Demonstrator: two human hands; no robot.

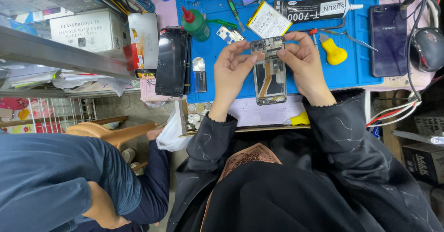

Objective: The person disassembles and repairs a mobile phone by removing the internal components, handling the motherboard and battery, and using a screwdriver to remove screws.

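An opened phone frame (pixel 269 77) with its back off lies on the blue work mat (pixel 351 70), its inner parts showing. My left hand (pixel 231 72) pinches its top left corner at the circuit board (pixel 267 46). My right hand (pixel 303 61) pinches the top right corner of the same board. Just beyond the phone lies a flat white battery (pixel 268 20). Both sleeves are black.
On the mat lie a black glue tube (pixel 317 9), a green bottle with red cap (pixel 195 25), a yellow-handled tool (pixel 333 52), tweezers and a screwdriver (pixel 231 5). A dark phone (pixel 388 40) and mouse (pixel 428 47) sit right; a black screen (pixel 172 61) lies left. Another person in blue (pixel 55 181) sits lower left.
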